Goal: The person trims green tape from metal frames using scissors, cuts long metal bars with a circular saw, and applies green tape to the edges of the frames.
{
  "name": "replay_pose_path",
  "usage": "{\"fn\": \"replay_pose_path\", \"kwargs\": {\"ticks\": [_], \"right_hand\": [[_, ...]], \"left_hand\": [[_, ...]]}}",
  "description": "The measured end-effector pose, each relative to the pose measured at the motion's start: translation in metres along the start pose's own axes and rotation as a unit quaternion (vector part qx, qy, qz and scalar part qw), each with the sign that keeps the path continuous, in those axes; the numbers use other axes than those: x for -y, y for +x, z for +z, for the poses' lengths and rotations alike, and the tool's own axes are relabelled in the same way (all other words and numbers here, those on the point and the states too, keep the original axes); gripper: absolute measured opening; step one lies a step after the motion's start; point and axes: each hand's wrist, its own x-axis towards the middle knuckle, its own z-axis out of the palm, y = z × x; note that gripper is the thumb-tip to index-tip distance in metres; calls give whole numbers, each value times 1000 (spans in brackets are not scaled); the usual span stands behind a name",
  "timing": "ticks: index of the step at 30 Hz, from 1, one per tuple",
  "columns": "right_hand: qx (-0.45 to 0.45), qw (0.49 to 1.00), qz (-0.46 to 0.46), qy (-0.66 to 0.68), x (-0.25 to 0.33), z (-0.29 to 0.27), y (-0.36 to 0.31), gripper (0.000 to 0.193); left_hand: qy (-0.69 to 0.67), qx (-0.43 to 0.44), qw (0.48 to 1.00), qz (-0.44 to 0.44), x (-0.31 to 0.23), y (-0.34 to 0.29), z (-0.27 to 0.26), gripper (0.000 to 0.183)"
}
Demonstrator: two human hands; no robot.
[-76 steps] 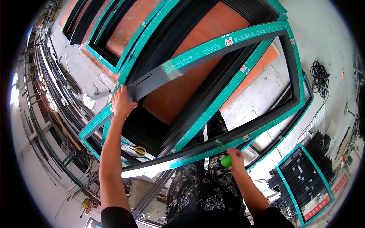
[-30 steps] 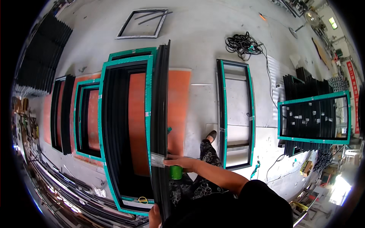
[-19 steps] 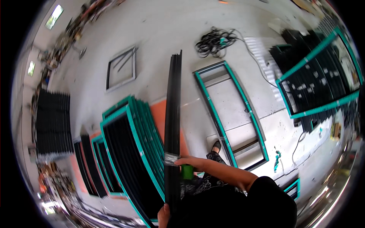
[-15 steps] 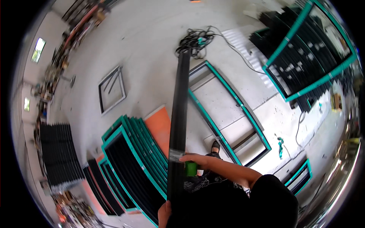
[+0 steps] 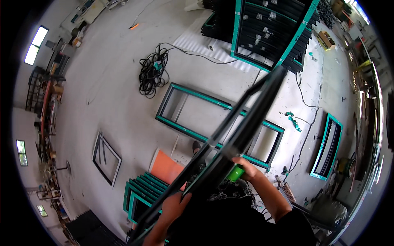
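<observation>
A long black frame (image 5: pixel 262 105) is held tilted on edge across my front, its two long bars running from lower left to upper right. My left hand (image 5: pixel 174 208) is closed around its near bars at the lower end. Farther up, my right hand (image 5: pixel 248 169) grips a short green roll (image 5: pixel 235 173), its fingers against the thick bar. A shiny, blurred clear band, like tape, shows on that bar beside the fingers. Beyond the held frame, a larger black frame with green strips (image 5: pixel 199 97) lies flat on the floor, partly hidden by it.
A stack of green-edged frames (image 5: pixel 143 186) and an orange sheet (image 5: pixel 165 164) lie at lower left. Coiled black cable (image 5: pixel 152 74) sits ahead. Tall stacked black frames (image 5: pixel 262 28) stand at far right. A small green-edged frame (image 5: pixel 327 146) is on the right, a grey frame (image 5: pixel 106 159) on the left.
My view has turned to the right. The held frame has swung from upright to a slant toward upper right, and its second bar now shows. Both hands keep their hold.
</observation>
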Motion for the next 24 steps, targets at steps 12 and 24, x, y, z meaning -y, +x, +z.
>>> {"fn": "replay_pose_path", "kwargs": {"ticks": [12, 24], "right_hand": [[-126, 947, -185, 228, -10, -17, 84, 58], [-65, 888, -268, 368, -3, -107, 246, 35]], "left_hand": [[243, 180, 909, 288, -49, 306, -101, 78], [342, 40, 797, 496, -131, 512, -79, 73]]}}
